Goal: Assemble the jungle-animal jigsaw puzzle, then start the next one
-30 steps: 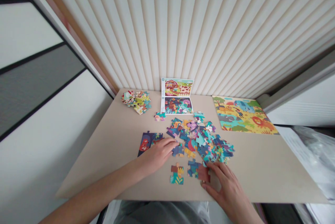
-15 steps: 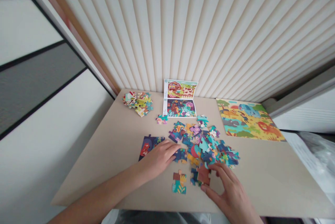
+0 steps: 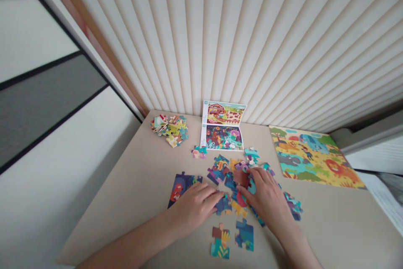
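Observation:
A brown puzzle piece (image 3: 241, 177) is pinched between the thumb and fingers of my right hand (image 3: 266, 191), above the mixed pile of puzzle pieces (image 3: 292, 204). My left hand (image 3: 197, 204) lies low over the table with its fingers stretched out, their tips at the edge of a blue puzzle piece (image 3: 224, 205). Partly covered by that hand is a joined dark blue section with a red figure (image 3: 179, 187). Closer to the front lie a teal, brown and yellow piece (image 3: 220, 241) and a dark blue piece (image 3: 244, 235), apart from each other.
An open picture leaflet (image 3: 223, 137) leans against the pleated blind (image 3: 195, 42). Another heap of pieces (image 3: 171, 128) sits at the back left. At the right lies a finished animal puzzle (image 3: 315, 158). One pink and teal piece (image 3: 199, 152) is below the leaflet.
My right hand has moved up and away from the front edge, carrying the brown piece over the pile. The dark blue piece formerly under it now shows fully. The view has shifted slightly.

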### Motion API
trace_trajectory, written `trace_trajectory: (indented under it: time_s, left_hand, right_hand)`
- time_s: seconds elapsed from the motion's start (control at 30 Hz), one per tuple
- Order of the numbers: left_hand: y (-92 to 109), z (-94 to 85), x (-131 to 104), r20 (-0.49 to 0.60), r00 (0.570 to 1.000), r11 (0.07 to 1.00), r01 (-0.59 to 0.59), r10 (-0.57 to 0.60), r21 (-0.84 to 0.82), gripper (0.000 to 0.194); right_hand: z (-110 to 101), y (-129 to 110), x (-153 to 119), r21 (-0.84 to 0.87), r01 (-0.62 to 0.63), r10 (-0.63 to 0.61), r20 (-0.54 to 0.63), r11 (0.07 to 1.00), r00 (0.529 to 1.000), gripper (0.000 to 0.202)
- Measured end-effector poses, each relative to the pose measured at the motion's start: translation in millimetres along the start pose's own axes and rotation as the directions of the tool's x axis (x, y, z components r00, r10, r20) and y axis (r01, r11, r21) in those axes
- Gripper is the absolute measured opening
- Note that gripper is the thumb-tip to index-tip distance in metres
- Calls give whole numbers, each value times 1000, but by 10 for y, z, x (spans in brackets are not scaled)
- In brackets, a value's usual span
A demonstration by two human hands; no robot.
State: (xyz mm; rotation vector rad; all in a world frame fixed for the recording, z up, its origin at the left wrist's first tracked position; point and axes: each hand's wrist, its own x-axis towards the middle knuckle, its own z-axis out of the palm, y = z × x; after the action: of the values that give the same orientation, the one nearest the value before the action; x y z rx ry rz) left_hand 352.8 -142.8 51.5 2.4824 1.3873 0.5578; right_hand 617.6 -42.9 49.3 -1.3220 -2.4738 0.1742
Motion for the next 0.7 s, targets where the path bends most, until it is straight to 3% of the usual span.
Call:
trace_trajectory:
  time_s: [0.13,0.23,0.43,0.7]
  left_hand:
    - [-3,-25,-20,-37,999,999,-29,30,19,49]
    - [-29,-24,-38,-76,997,1000,-26,26,-8,46]
    - [-113,4,-57,-169,984,989,40,-64,-139,49]
    - [-190,41,-76,-343,934,984,39,-97,-172,43]
  right_hand:
    - [85,51,-67,43,-10,12,-32,999,999,49]
    - [50,-8,-96,137,21,-14,-55,990,998,37]
    - [-13,-285,-93,372,116,-142,44,921,989,30]
    - [27,-415,-104,686,-70,-5,106,724,994,31]
